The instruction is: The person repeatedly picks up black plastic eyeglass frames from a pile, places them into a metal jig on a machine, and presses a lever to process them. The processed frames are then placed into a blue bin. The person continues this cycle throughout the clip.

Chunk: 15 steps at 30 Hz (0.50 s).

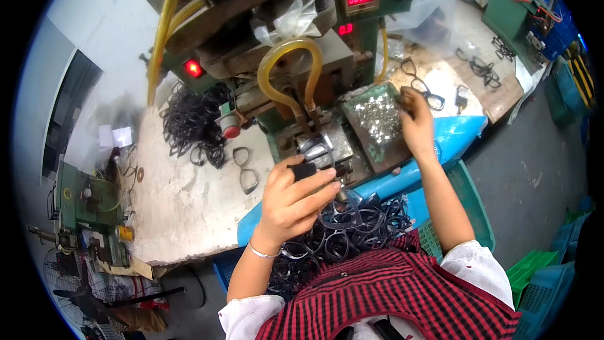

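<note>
My left hand (290, 204) grips a dark eyeglass frame (345, 217) just in front of the press's metal work block (340, 145). A black cover sits on one of its digits, and the fingers partly hide the frame. My right hand (417, 127) is at the right rim of a green tray (380, 158) beside the block. Its fingers are bent together, and what they hold, if anything, is too small to make out. Small shiny metal pieces (377, 116) lie heaped in that tray.
A green press (340, 56) with a yellow hose (267, 69) stands ahead, its red button (231, 131) at left. Dark eyeglass frames are piled on the table (192, 123) and below my hands (327, 245). Single frames (245, 170) lie nearby. A blue sheet (453, 138) covers the table edge.
</note>
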### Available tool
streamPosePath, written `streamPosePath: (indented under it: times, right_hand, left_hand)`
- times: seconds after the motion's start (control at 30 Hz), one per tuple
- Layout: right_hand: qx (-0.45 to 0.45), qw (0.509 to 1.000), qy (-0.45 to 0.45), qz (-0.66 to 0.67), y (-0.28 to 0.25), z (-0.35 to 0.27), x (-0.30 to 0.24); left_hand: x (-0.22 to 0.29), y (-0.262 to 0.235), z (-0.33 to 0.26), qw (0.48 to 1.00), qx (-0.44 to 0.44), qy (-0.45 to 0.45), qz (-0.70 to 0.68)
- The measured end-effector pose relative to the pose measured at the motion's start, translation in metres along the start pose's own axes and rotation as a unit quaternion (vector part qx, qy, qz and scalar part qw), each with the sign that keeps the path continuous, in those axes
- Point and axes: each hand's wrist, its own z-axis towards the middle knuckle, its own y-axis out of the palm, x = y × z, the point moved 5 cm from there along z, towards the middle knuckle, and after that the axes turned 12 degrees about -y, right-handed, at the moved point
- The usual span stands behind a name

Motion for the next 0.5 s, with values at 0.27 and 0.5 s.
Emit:
streamPosePath:
  times: [0.27, 0.5]
  right_hand:
    - [-0.111, 0.915, -0.175, -0.347, 0.007, -0.036, -0.054]
    - [-0.059, 0.929, -0.205, -0.302, 0.027, -0.021, -0.048]
  left_hand:
    - [-0.007, -0.002, 0.002, 0.999, -0.015, -0.024, -0.031]
    - [0.018, -0.012, -0.052, 0.992, 0.083, -0.098, 0.003]
